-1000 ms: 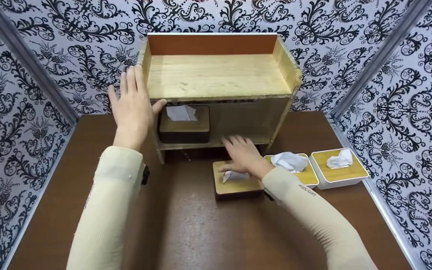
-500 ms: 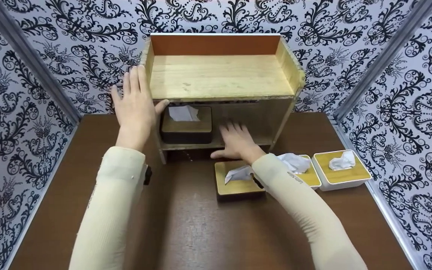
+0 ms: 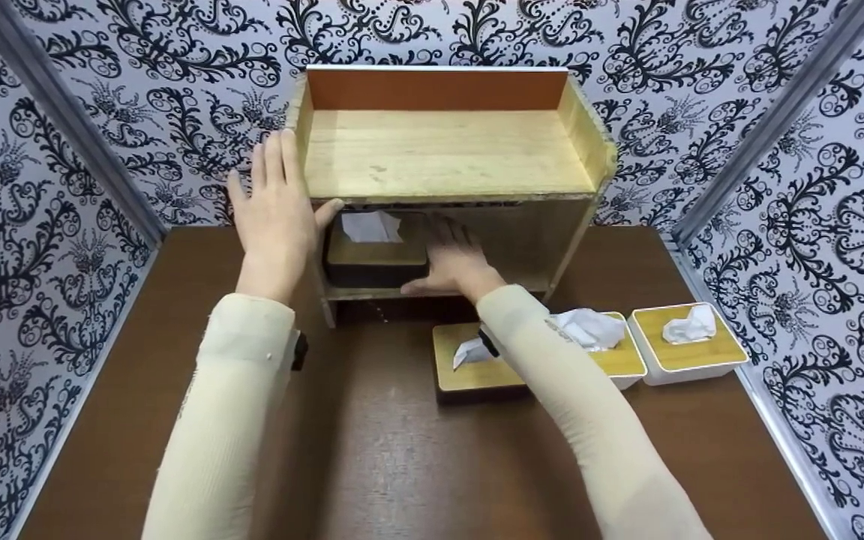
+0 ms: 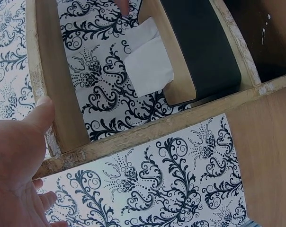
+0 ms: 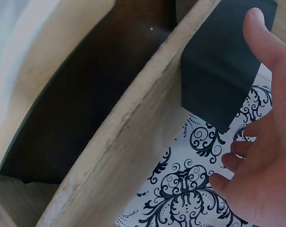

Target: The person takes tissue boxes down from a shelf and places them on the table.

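Note:
A small wooden shelf unit stands against the back wall. My left hand lies with straight fingers along its left side panel, the thumb over the front edge of the top board. Inside the lower compartment, at the left, sits a tissue box with a dark body, a wood-look lid and a white tissue sticking up. My right hand reaches in beside this box's right end, fingers extended towards the back. In the right wrist view its thumb overlaps the dark front of the box.
Another dark tissue box with a wood-look lid rests on the brown table before the shelf, partly under my right forearm. To its right stand two white tissue boxes side by side. Patterned walls enclose the table.
My right hand has moved from above the front tissue box forward and left, into the lower compartment beside the dark box. My left hand stays on the shelf side.

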A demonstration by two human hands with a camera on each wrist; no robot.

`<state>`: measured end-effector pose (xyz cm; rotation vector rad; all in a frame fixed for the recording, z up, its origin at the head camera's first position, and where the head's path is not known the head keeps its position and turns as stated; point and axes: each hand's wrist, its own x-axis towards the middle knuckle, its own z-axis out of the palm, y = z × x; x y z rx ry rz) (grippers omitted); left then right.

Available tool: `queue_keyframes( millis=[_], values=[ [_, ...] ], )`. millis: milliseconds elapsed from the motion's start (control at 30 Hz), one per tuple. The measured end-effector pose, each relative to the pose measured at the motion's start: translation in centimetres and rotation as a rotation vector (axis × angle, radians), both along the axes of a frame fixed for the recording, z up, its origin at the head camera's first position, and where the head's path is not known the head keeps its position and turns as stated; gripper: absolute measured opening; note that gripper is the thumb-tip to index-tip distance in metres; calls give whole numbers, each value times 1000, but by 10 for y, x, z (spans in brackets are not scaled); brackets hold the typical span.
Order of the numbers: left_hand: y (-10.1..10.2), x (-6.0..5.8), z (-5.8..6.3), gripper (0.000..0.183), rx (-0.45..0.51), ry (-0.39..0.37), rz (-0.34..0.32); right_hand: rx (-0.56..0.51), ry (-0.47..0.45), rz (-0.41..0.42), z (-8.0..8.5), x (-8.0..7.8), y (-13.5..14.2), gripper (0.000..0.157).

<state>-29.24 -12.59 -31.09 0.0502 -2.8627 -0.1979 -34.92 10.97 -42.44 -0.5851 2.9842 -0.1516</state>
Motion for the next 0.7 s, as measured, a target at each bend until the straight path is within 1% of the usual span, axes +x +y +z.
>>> queue_keyframes(
  millis=[133, 333, 433, 567, 700],
  values=[
    [0, 0, 0, 108, 3, 21, -1, 20, -22, -7, 1, -9, -10, 127],
    [1, -1, -1, 107, -9, 28, 1, -6, -19, 0, -1, -19, -22, 126],
    [0, -1, -1, 107, -11, 33, 0, -12, -34, 8, -2, -23, -27, 124],
    [0, -1, -2, 107, -7, 28, -1, -3, -84, 11, -1, -27, -34, 126],
    [0, -2, -2, 108, -5, 27, -1, 5, -102, 21, 2, -30, -41, 132]
  ],
)
